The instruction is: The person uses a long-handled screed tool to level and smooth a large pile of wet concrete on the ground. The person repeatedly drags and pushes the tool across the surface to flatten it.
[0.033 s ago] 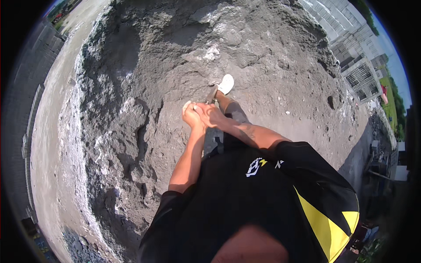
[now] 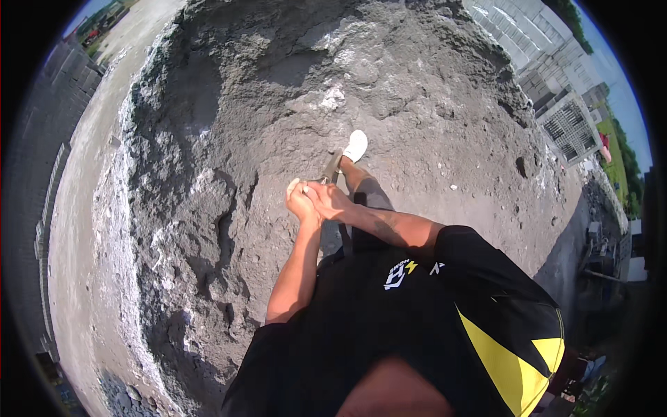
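Close together in front of my body, my left hand (image 2: 301,203) and my right hand (image 2: 331,200) are both closed, the right partly overlapping the left. Beyond the knuckles sticks out the flat grey-brown metal end of a shovel-like tool (image 2: 332,164). My fingers are wrapped round it, but most of its handle is hidden by the hands. A white shoe (image 2: 356,146) stands just beyond the metal end, on grey ground. Past the hands rises a big heap of grey, lumpy sand-like material (image 2: 278,104), with which I cannot see the tool in contact.
The heap curves round in front and to the left, with a pale track (image 2: 76,229) along its outer side. Stacked grey blocks (image 2: 535,35) stand at the far right, near a slatted pallet-like frame (image 2: 568,128). Dark stones (image 2: 132,396) lie at the lower left.
My hands, the shovel-like tool and the white shoe appear slightly lower in the picture, and the whole view has shifted a little. Both hands keep their grip.
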Demonstrator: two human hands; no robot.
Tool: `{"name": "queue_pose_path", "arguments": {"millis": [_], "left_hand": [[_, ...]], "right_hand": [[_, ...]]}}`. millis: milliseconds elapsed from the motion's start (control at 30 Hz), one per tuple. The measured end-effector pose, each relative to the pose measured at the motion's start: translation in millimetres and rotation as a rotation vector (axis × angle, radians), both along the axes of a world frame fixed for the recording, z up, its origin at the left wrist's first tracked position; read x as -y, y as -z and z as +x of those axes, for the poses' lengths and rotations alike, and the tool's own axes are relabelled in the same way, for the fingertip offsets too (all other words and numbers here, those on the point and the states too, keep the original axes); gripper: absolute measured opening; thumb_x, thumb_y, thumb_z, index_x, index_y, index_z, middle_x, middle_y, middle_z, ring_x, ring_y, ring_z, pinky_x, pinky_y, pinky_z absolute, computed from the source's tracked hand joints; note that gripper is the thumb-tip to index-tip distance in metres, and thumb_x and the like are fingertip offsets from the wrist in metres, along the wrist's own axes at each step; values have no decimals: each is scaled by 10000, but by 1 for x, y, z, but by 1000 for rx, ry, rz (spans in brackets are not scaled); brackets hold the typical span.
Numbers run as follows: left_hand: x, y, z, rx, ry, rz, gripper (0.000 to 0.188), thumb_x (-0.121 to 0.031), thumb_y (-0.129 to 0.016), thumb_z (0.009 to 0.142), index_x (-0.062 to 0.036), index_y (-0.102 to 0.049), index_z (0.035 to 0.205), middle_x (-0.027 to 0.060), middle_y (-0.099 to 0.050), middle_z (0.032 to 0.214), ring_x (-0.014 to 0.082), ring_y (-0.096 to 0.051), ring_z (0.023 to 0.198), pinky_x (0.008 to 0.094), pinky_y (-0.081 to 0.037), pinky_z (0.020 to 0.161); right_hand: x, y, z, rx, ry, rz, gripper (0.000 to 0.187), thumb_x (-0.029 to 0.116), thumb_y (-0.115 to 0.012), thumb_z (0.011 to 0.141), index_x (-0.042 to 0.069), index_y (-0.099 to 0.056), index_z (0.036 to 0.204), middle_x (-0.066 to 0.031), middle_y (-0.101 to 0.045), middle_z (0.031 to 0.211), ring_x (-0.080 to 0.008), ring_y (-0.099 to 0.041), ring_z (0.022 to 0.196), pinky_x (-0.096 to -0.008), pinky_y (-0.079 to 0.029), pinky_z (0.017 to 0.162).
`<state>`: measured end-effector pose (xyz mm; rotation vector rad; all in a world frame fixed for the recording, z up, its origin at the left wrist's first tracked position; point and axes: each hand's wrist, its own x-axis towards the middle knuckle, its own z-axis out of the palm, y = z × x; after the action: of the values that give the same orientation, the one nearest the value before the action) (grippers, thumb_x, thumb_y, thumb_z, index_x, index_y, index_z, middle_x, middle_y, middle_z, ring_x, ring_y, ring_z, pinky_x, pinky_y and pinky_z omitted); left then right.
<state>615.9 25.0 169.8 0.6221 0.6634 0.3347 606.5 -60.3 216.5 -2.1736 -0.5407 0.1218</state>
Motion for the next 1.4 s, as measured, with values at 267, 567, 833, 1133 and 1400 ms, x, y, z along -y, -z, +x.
{"name": "queue_pose_path", "arguments": {"millis": [267, 567, 833, 1133, 1400], "left_hand": [[-12, 37, -33, -323, 233, 369, 380, 9, -505, 686, 32, -461, 1062, 99, -542, 657, 181, -525, 534, 284, -440, 492], [-20, 106, -110, -371, 219, 151, 379, -43, -518, 694, -5, -469, 1067, 96, -534, 669, 205, -545, 563, 357, -471, 509], [99, 154, -219, -467, 571, 4, 190, -176, -628, 702, -60, -559, 835, 92, -587, 731, 193, -559, 657, 354, -449, 595], [112, 74, -186, -342, 159, 37, 198, -1, -621, 654, -28, -501, 809, 59, -499, 702, 170, -517, 580, 304, -439, 517], [6, 72, -138, -360, -65, 260, 84, 14, -570, 673, -37, -548, 736, 17, -472, 622, 114, -427, 479, 274, -346, 424]], "right_hand": [[12, 82, -58, 139, 204, -286, 303, 266, -431, 864, 67, -486, 1086, -171, -569, 966, -310, -556, 889, -473, -357, 815], [152, 118, -225, -595, 140, -305, 392, 340, -520, 795, 30, -552, 1032, -186, -606, 913, -340, -581, 868, -392, -460, 760], [316, 153, -413, -895, 423, -315, 326, 277, -516, 821, -2, -587, 975, -122, -641, 787, -196, -629, 696, -307, -496, 651], [413, 174, -502, -898, 471, -372, 331, 296, -555, 787, 18, -616, 955, -136, -646, 805, -196, -633, 709, -311, -498, 669], [396, 187, -326, -908, 361, -510, 398, 396, -536, 778, 35, -644, 906, -108, -654, 772, -220, -622, 777, -336, -473, 736]]}}
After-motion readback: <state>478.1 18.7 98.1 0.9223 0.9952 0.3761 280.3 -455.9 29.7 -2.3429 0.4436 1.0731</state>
